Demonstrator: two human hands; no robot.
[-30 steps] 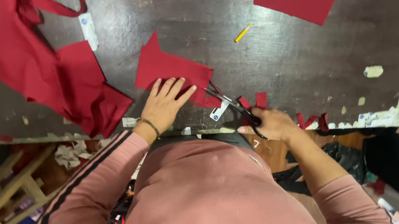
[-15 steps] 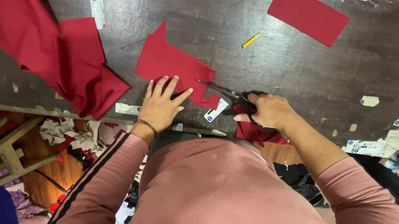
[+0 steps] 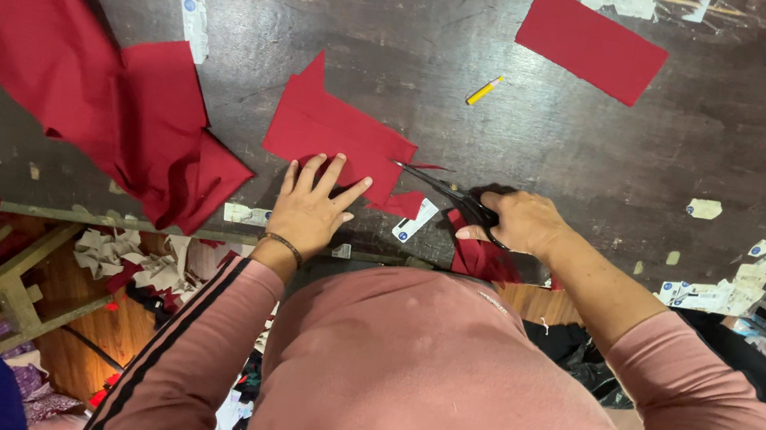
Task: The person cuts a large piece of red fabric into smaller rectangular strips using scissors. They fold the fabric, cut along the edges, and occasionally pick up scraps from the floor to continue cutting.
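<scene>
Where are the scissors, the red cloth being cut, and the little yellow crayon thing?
scissors [image 3: 442,192], head view, on the dark blades.
red cloth piece [image 3: 335,127], head view, on its flat middle.
yellow marker [image 3: 484,90], head view, on the middle of its stick.

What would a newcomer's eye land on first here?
Red cloth on the dark table: a big heap at the far left, a neat rectangle at the top, and a jagged piece near the front edge. The left hand lies flat on that piece, while the right hand works black scissors into its right edge. A small yellow marker lies between piece and rectangle.
</scene>
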